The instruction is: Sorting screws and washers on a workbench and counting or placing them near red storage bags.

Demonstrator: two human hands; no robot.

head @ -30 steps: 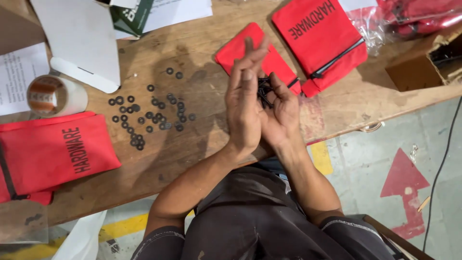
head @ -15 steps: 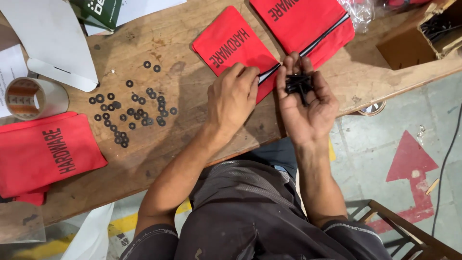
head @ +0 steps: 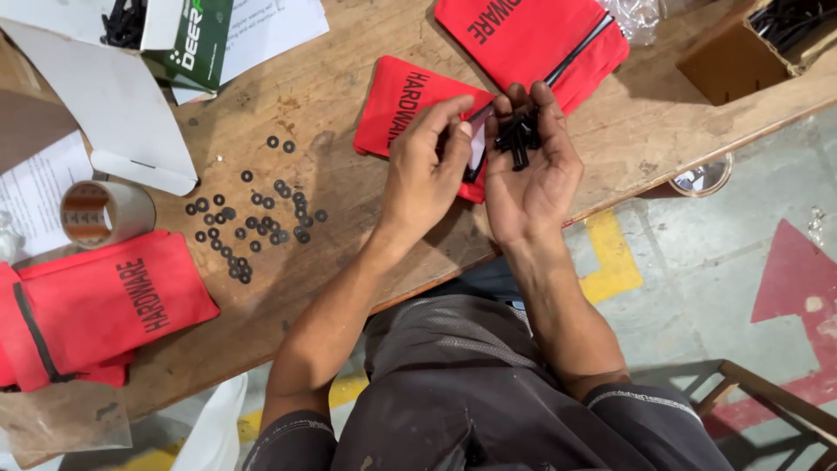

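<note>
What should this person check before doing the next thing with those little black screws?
1. Screws held safely: ok. The right hand is cupped, palm up, with the black screws lying on its fingers.
2. Other hand ready: ok. The left hand is beside it, fingertips near the pile.
3. Pouch in reach: ok. A red pouch lies flat on the wooden table, just beneath both hands.
4. Pouch open: cannot tell, the hands cover its end.
5. Washers out of the way: ok. The black washers lie scattered well aside.
6. Screw count: cannot tell, they overlap.
</note>
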